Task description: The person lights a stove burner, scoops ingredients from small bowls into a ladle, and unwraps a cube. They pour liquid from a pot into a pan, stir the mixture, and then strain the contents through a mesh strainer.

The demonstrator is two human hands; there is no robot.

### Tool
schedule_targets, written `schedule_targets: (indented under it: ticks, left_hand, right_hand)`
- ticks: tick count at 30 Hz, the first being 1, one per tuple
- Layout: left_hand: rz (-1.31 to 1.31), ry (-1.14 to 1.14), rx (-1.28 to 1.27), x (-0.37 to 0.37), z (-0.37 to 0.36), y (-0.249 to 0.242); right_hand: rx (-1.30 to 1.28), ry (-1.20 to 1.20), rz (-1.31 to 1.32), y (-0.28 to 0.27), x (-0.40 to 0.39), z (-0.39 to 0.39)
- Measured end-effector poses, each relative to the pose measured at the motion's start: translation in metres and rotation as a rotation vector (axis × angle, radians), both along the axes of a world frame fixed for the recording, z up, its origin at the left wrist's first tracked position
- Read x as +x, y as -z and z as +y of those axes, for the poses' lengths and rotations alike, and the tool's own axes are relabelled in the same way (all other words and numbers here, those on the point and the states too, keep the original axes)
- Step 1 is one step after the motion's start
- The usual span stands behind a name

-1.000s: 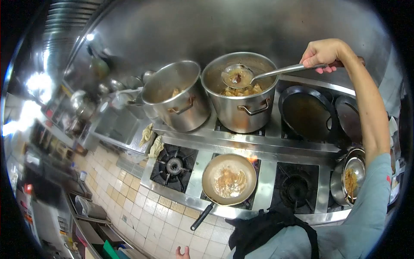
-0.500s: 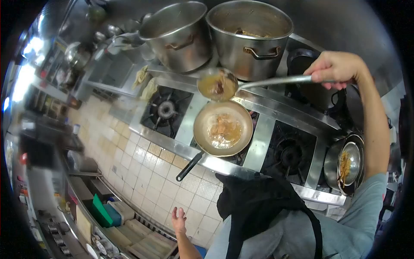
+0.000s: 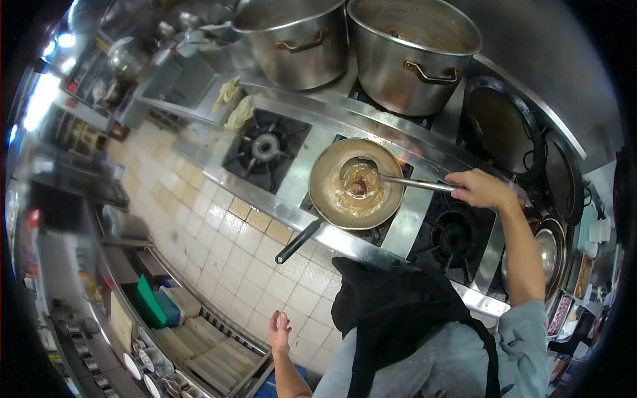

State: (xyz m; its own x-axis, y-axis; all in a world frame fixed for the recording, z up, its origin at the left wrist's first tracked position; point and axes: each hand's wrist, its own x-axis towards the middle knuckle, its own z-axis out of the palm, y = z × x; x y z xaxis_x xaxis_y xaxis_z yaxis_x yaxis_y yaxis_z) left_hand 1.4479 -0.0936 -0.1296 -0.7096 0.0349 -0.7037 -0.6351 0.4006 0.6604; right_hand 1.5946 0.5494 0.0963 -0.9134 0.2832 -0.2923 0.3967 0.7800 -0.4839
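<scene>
While the left hand point(image 3: 281, 335) hangs over the tiled floor point(image 3: 265, 292), fingers loosely parted, the sink point(image 3: 176, 86) lies well up and left of them. Next rightward, two pale cloths point(image 3: 237, 114), then a burner point(image 3: 267, 147) well above those same fingers.

First tall pot point(image 3: 302, 66): up and left from the fingers of the right hand point(image 3: 483, 189), well apart; contents out of sight at this angle.

Frying pan point(image 3: 322, 176): left of the right fingers, on the stove. Light inside, thin glossy layer of brownish liquid; black handle angled down-left. Orange glow at the pan's upper right edge.

Ladle point(image 3: 418, 182): bowl within the pan, left of the right fingers, holding yellowish liquid and a dark brown lump. Touching the pan bottom or not, cannot tell.

Second tall pot point(image 3: 398, 76): up and left of the right fingers; stained inner wall, a little dark matter showing.

Right fingers: closed around the ladle's handle.

Two dark pans point(image 3: 501, 129): up and right of them. Metal bowls point(image 3: 554, 235): lower right, partly behind the forearm, contents hidden.
</scene>
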Motion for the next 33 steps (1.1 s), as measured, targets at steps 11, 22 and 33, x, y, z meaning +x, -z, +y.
schedule_targets:
  ticks: [11,22,33]
  left_hand:
    - [0.007,0.111,0.005,-0.033,0.029,-0.011]
    - [0.030,0.121,0.041,-0.062,0.028,0.015]
    - [-0.063,0.171,0.007,-0.084,0.036,-0.001]
  right_hand:
    - [0.280,0.231,0.129,0.001,0.041,-0.065]
    - [0.379,0.342,0.571,-0.132,0.053,-0.023]
    - [0.832,0.214,0.311,-0.234,-0.031,0.112]
